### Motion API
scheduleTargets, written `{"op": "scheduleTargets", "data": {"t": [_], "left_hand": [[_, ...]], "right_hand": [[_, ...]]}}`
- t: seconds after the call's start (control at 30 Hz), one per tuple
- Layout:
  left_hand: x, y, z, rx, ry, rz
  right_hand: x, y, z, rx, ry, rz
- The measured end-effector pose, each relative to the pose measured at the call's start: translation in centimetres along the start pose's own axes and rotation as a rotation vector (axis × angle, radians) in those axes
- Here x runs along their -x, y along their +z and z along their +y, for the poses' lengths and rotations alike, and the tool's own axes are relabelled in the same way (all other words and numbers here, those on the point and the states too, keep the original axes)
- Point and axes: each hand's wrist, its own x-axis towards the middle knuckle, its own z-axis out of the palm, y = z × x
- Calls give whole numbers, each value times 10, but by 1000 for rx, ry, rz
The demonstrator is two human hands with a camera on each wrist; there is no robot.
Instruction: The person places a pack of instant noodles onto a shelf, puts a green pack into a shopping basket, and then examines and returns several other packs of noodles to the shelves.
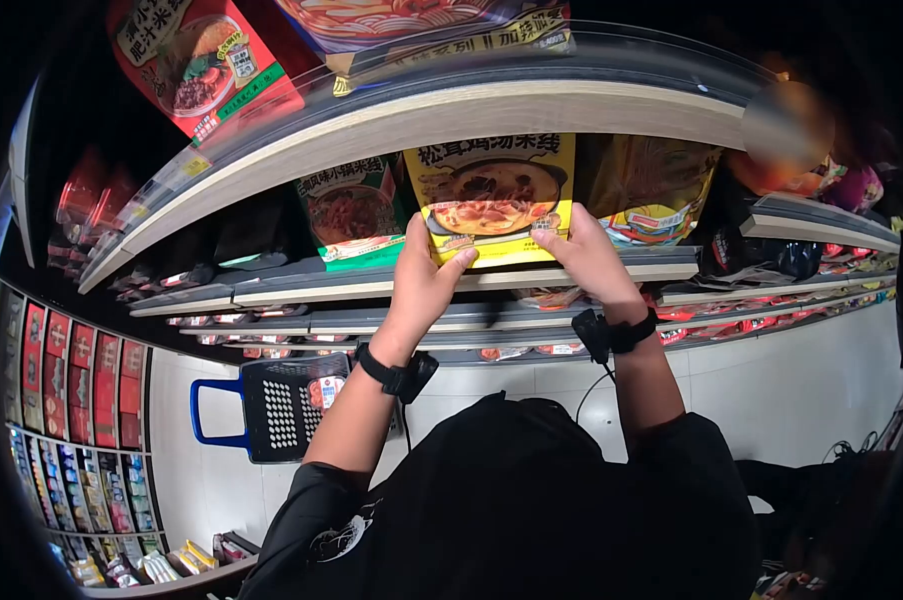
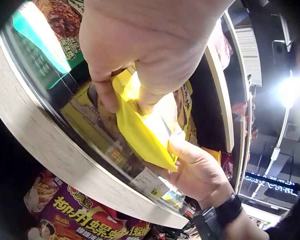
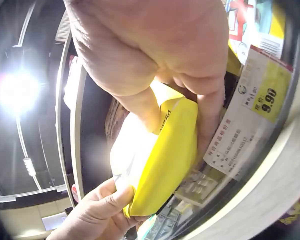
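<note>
A yellow bag of rice noodles [image 1: 493, 248] with a bowl pictured on its front is held at the shelf. My left hand [image 1: 423, 275] grips its lower left corner, thumb across the front. At the other lower corner my right hand [image 1: 593, 262] grips it in the same way. Both wrist views show the bag's yellow bottom [image 2: 140, 132] between the hands, with fingers on its far side. Left of it stands a green noodle bag [image 1: 356, 215]; to the right is another yellow-edged bag [image 1: 651, 200].
An upper shelf edge [image 1: 421, 115] curves just above the bag, and the lower shelf's edge [image 1: 471, 285] runs beneath it. Price tags, one a white and yellow tag [image 3: 247, 115], line the shelf front. A black basket with a blue handle [image 1: 216, 412] stands on the floor at left.
</note>
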Motion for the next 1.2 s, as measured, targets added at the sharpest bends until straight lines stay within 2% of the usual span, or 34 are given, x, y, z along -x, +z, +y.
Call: {"op": "scheduleTargets", "data": {"t": [0.07, 0.23, 0.27, 0.3, 0.37, 0.43, 0.5, 0.67, 0.8, 0.93, 1.0, 1.13, 1.2], "left_hand": [[-3, 1, -1, -63, -9, 17], [-4, 2, 1, -136, -69, 59], [-4, 4, -4, -107, 2, 90], [-4, 5, -7, -109, -3, 88], [-5, 7, -11, 88, 44, 103], [-8, 7, -19, 92, 69, 125], [-10, 3, -18, -102, -54, 131], [-9, 4, -19, -430, -130, 188], [-4, 11, -18, -460, -147, 201], [9, 17, -22, -549, 25, 262], [12, 17, -30, -651, 141, 267], [21, 18, -25, -719, 266, 283], [34, 15, -19, -681, 298, 291]], "right_hand": [[-2, 0, 1, 147, 45, 33], [-6, 2, -3, 236, 116, 54], [-5, 1, -4, 212, 127, 48], [-4, 1, -4, 187, 139, 44], [-4, 2, -6, 166, 129, 62], [-6, 3, -6, 144, 123, 85], [-9, 3, -6, 179, 174, 68], [-10, 3, -9, 287, 109, 62], [-14, 5, -1, 361, 112, 56], [-9, 11, -11, 407, 98, 70], [-5, 16, -8, 644, 19, 114], [6, 17, -1, 707, -61, 145], [14, 19, -4, 707, -209, 234]]}}
